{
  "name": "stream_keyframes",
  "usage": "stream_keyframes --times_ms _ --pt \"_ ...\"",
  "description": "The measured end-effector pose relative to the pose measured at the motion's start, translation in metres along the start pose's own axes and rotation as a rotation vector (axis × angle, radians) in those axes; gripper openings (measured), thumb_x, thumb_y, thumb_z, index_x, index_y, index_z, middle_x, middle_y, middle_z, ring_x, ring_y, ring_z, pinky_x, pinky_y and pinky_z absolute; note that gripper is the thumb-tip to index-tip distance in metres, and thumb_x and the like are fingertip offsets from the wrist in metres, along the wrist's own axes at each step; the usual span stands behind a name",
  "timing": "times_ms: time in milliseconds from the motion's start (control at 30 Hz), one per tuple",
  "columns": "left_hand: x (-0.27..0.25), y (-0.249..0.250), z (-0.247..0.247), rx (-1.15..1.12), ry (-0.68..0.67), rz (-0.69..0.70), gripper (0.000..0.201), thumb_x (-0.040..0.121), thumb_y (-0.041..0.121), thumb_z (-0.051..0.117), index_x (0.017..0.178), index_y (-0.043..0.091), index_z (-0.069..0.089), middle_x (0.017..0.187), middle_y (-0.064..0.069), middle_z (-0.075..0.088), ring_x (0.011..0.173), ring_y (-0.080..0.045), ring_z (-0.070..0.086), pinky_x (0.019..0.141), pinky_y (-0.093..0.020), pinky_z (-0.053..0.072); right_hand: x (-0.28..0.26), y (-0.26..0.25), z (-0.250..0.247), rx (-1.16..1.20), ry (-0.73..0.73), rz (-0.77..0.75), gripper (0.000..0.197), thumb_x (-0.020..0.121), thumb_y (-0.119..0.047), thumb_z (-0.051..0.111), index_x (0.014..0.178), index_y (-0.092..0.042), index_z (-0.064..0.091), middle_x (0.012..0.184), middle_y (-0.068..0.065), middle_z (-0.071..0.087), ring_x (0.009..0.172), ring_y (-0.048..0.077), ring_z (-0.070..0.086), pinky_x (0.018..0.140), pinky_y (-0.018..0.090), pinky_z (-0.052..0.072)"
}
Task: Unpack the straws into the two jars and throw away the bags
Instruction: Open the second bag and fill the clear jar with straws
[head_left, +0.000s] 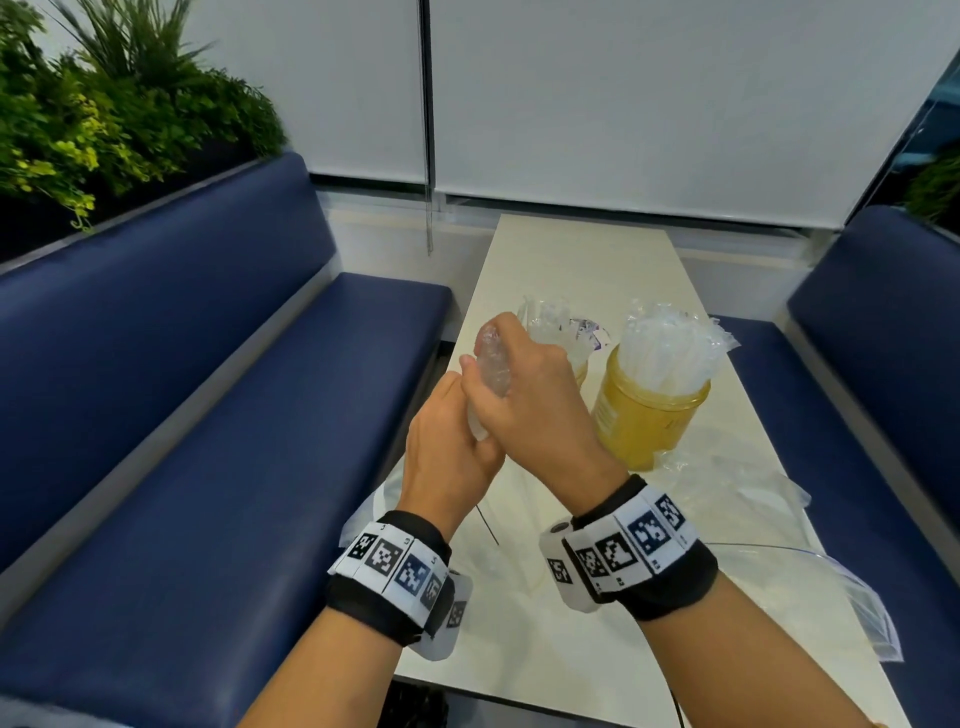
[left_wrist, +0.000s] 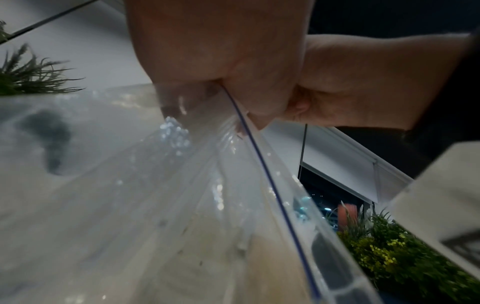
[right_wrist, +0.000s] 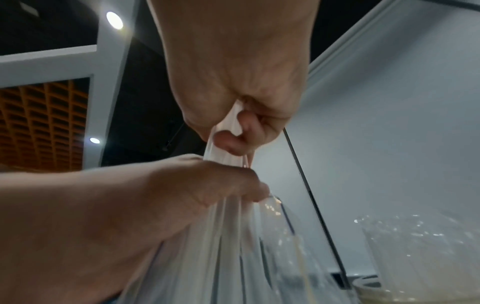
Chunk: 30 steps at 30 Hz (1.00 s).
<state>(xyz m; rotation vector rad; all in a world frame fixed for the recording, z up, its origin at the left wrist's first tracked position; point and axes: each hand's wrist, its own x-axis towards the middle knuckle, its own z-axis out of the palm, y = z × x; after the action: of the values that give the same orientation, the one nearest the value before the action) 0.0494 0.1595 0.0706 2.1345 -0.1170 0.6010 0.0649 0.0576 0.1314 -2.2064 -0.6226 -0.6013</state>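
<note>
1. The right hand (head_left: 524, 395) is clenched around the upper part of a crumpled clear plastic bag (head_left: 491, 364), held up above the near half of the pale table (head_left: 587, 260).
2. The left hand (head_left: 447, 447) sits just below it, touching it, fingers curled round the lower part of the same bag; in the left wrist view the bag (left_wrist: 182, 185) spreads downward from that fist, a thin blue line running along its edge.
3. In the right wrist view the fingers (right_wrist: 231, 144) curl around the twisted neck of the plastic.
4. 2 amber jars stand on the table beyond the hands. The right jar (head_left: 644, 415) is packed with upright wrapped straws (head_left: 670, 343).
5. The left jar (head_left: 581, 370) is mostly hidden behind the right hand, with straws (head_left: 550, 322) rising from it.
6. Another clear bag (head_left: 748, 499) lies flat on the table beside the right jar, nearer the person.
7. Dark blue benches (head_left: 208, 415) flank the table, with green plants (head_left: 104, 119) behind the left one.
</note>
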Motion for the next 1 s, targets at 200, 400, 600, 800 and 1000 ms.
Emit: stream_keyframes --times_ms 200,400,600,800,1000 --pt "0.001 -0.007 -0.009 0.118 -0.028 -0.04 0.027 0.086 0.033 0.069 0.081 0.021 0.046 0.081 0.008 0.046 0.065 -0.013 0.048 0.055 -0.023 0.036 0.036 -0.008 -0.037 0.115 0.063 -0.022 0.016 0.093 -0.02 0.064 0.093 -0.007 0.055 0.072 0.003 0.062 0.057 0.018 0.059 0.054 0.037 0.05" --pt "0.004 -0.022 -0.018 0.13 -0.013 -0.084 0.027 0.084 0.038 0.075 0.093 0.023 0.055 0.091 0.011 0.049 0.073 -0.005 0.052 0.063 -0.023 0.043 0.085 -0.008 -0.084 0.158 0.213 -0.064 0.012 0.092 -0.021 0.062 0.091 -0.015 0.052 0.075 -0.003 0.059 0.048 0.019 0.055 0.038 0.027 0.041" --pt "0.004 -0.035 -0.023 0.108 -0.025 -0.12 0.029 0.086 0.035 0.075 0.11 0.027 0.063 0.103 0.015 0.054 0.085 0.006 0.054 0.074 -0.018 0.048 0.138 0.027 -0.085 0.046 0.405 -0.121 0.024 0.093 -0.026 0.059 0.103 -0.004 0.056 0.077 -0.013 0.055 0.061 -0.006 0.056 0.057 0.012 0.045" --pt "0.006 -0.042 -0.027 0.11 -0.033 -0.113 0.026 0.088 0.037 0.073 0.111 0.031 0.062 0.101 0.02 0.05 0.088 0.007 0.054 0.077 -0.02 0.049 0.162 0.086 -0.037 -0.23 0.042 -0.087 0.02 0.094 -0.024 0.059 0.106 -0.009 0.054 0.083 0.006 0.062 0.067 0.025 0.06 0.059 0.025 0.039" --pt "0.007 -0.041 -0.027 0.109 -0.036 -0.112 0.025 0.089 0.038 0.071 0.111 0.03 0.063 0.101 0.02 0.05 0.089 0.004 0.054 0.077 -0.018 0.05 0.147 0.123 -0.006 -0.279 -0.119 0.03 0.021 0.095 -0.026 0.061 0.109 -0.013 0.053 0.089 0.008 0.061 0.059 0.012 0.054 0.051 0.018 0.037"
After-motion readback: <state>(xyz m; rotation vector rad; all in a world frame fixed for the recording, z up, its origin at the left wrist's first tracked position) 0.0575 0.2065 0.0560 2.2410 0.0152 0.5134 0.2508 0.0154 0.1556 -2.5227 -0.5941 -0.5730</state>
